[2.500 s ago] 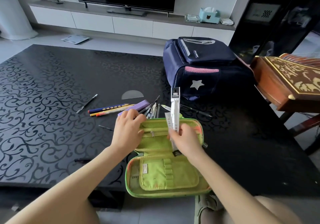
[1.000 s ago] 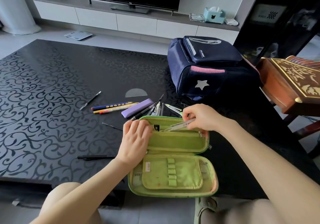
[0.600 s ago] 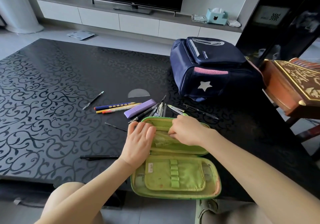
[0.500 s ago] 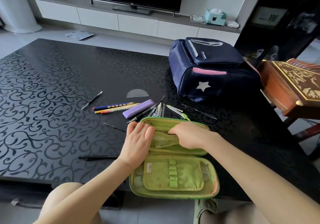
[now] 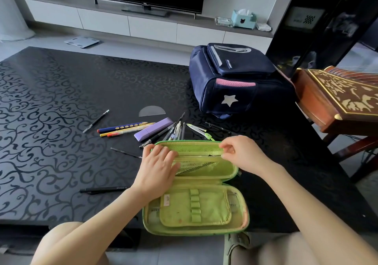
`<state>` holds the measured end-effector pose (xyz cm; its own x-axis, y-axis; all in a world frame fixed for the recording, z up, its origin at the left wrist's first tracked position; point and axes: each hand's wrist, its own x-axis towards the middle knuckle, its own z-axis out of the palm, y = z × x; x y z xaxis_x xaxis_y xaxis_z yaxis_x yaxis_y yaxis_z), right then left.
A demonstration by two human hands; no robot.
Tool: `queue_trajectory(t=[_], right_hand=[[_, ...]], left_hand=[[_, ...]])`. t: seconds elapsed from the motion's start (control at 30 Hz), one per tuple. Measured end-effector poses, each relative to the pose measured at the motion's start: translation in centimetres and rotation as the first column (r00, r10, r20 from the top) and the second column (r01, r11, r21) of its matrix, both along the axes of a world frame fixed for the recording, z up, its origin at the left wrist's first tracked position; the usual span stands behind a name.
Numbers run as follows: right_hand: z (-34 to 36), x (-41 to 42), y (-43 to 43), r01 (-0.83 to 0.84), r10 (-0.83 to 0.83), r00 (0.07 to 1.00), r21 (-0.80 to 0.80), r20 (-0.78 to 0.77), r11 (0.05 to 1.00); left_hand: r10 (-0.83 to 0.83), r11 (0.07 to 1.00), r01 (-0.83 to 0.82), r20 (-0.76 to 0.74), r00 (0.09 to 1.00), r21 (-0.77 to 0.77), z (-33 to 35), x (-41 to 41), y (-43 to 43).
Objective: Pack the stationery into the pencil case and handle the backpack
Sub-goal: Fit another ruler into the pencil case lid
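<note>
Left hand: the left hand lies palm down with its fingers nearly straight and close together. It presses on the 9 o'clock end of the mesh pocket and holds nothing.
Right hand: the right hand has its fingers curled in, with thumb and forefinger pinching the pocket's upper edge at the 3 o'clock end. I cannot tell whether it has a zip pull.
Pencil case: the green pencil case is spread open at the near edge of the black patterned worktop, right in front of the person. Its long axis runs from 9 to 3 o'clock. The far half tilts up toward 12 o'clock and the near half lies flat.
Pocket contents: pale flat items show through the mesh, too unclear to name.
Loose stationery: a fan of pens touches the case's far edge at 12 o'clock. A purple box and coloured pencils lie toward 10 o'clock. A green compass lies toward 1 o'clock. A black pen lies at 9 o'clock, well apart from the others.
Backpack: the navy backpack lies on the worktop at 1 o'clock from the case, with its star pocket facing the person.
</note>
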<state>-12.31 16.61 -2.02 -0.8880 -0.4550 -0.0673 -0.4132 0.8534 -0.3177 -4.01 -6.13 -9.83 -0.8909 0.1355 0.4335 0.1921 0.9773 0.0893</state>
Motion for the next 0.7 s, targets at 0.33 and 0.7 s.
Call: queue_trajectory(t=[0.33, 0.7], right_hand=[[-1.6, 0.6, -2.6, -0.177, 0.160, 0.977, 0.119, 0.144, 0.977], [-0.9, -0.3, -3.3, -0.055, 0.051, 0.966, -0.008, -0.253, 0.998]], left_hand=[[-0.121, 0.982, 0.089, 0.195, 0.973, 0.167, 0.7, -1.6, 2.6], [-0.127, 0.986, 0.108, 0.159, 0.979, 0.124, 0.6, -1.7, 1.5]])
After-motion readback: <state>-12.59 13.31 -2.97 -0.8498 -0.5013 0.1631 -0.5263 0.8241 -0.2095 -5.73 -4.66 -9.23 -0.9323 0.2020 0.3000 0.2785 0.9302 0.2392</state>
